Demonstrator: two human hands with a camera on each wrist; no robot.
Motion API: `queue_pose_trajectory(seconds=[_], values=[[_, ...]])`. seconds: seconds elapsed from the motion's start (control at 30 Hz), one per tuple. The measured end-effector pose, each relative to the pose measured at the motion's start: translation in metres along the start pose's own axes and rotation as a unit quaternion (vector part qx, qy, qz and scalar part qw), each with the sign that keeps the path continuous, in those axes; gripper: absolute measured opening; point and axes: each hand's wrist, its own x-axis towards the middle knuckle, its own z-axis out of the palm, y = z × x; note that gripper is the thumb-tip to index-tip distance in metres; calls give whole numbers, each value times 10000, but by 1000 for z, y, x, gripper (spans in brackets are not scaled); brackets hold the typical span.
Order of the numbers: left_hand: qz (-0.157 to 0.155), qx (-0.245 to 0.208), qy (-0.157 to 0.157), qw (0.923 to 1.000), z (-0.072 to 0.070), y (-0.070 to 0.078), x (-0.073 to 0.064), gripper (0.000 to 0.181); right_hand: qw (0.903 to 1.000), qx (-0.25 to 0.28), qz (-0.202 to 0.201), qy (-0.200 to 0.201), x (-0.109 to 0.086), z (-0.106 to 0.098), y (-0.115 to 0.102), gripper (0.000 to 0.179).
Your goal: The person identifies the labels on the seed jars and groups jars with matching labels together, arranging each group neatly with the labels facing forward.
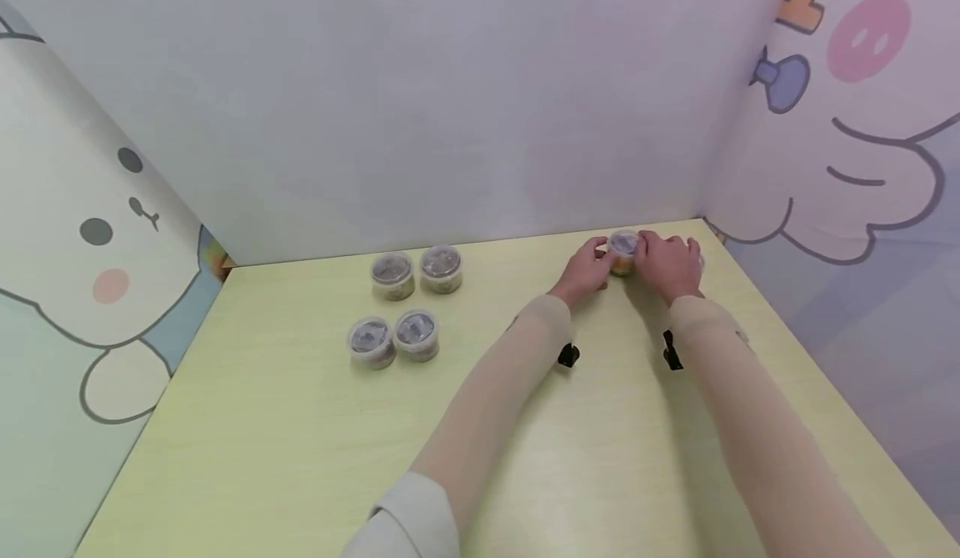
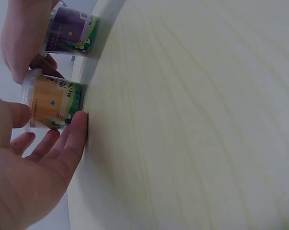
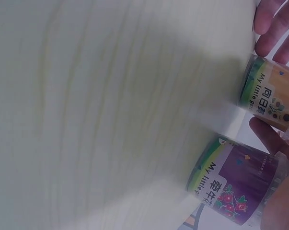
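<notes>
A small round tub (image 2: 51, 98) with a clear lid and an orange "My little" label stands near the table's back right. My left hand (image 1: 585, 272) holds its left side; in the left wrist view the thumb is at the lid rim and the fingers curl along the lower side. My right hand (image 1: 670, 266) holds the same tub from the right, one finger reaching down its side. A purple-labelled tub (image 3: 242, 177) stands beside it, under the right palm. In the head view my right hand hides most of that purple tub.
On the left half of the pale yellow table (image 1: 262, 424) stand several more lidded tubs: a back pair, including one tub (image 1: 441, 269), and a front pair, including another tub (image 1: 371, 342). A plain curtain (image 1: 450, 124) hangs behind the table; cartoon-printed panels (image 1: 847, 149) flank it.
</notes>
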Motion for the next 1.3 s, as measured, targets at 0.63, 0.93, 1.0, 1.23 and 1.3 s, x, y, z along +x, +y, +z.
queue_pose_trajectory(seconds=[0.63,0.93,1.0,1.23,1.3], values=[[166,256,49,9995,-15,-4,-3,45,9980,328,-302,-453,5,-4,-13,53],[680,264,40,9973,-46,7,-16,49,9865,1264,-1016,-218,7,-23,-29,54],[757,226,-3,9969,-57,12,-20,50,9823,1536,-1020,-333,6,-29,-36,58],[825,407,-188,9956,-93,30,-32,51,9253,3361,-530,-1672,1,-49,-64,65],[784,376,-247,9959,-102,33,-38,51,8903,4051,-290,-2061,0,-53,-72,63]])
